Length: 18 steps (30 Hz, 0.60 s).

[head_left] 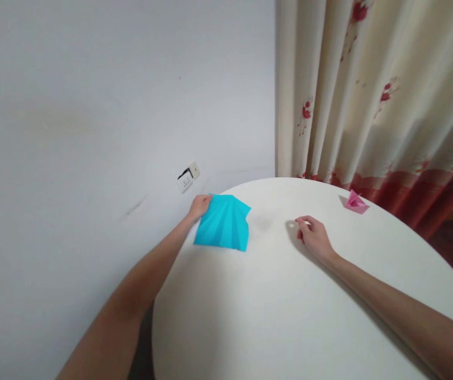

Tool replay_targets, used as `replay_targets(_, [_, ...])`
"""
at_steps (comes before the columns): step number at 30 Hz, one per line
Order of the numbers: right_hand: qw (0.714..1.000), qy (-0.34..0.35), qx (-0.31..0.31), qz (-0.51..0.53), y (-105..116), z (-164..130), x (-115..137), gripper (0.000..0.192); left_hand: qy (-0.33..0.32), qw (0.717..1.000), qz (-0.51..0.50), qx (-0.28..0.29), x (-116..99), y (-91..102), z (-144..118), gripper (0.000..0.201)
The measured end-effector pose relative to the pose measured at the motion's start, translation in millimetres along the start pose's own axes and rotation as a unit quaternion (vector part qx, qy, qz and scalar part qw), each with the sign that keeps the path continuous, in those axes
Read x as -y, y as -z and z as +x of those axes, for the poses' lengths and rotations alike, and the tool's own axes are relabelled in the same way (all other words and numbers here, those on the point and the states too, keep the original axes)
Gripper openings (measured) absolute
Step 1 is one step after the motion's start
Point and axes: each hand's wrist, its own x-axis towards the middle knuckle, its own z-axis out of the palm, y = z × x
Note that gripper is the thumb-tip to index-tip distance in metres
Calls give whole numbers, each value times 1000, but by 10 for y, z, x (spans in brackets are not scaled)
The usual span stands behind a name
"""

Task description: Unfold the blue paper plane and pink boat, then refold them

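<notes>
A creased sheet of bright blue paper [224, 224] stands out over the left part of the white round table, with fan-like folds running down it. My left hand [200, 206] grips its upper left corner, fingers closed on the edge. Right of the paper and apart from it, my right hand [312, 235] is held low over the table, its fingers curled in with thumb near forefinger. Nothing shows between those fingers. A small pink folded-paper piece [356, 203] sits near the table's far right edge, beyond my right hand.
The white table [266, 311] has a curved edge. A pale wall [123, 105] with a socket plate [185, 182] rises close on the left. Cream curtains [337, 105] with red flowers hang behind the table at the right.
</notes>
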Motion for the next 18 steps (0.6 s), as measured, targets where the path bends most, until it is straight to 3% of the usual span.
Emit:
replay_targets(4, [1000,12,14,-10,-27,-3,-3,39,15,994,109,18,302,235,239,43])
replay_targets(8, [1000,9,16,-10,-34,4,-30,40,29,981,191,12,378,254,280,38])
replay_targets(12, [1000,7,15,-8,-35,4,-43,40,-16,973,231,3,241,-19,111,54])
replay_targets(15, [1000,13,16,-12,-45,3,-41,39,-76,965,235,88,141,-374,-99,52])
replay_targets(18, [1000,18,18,-19,-50,9,-43,38,-81,956,240,149,118,-653,-278,64])
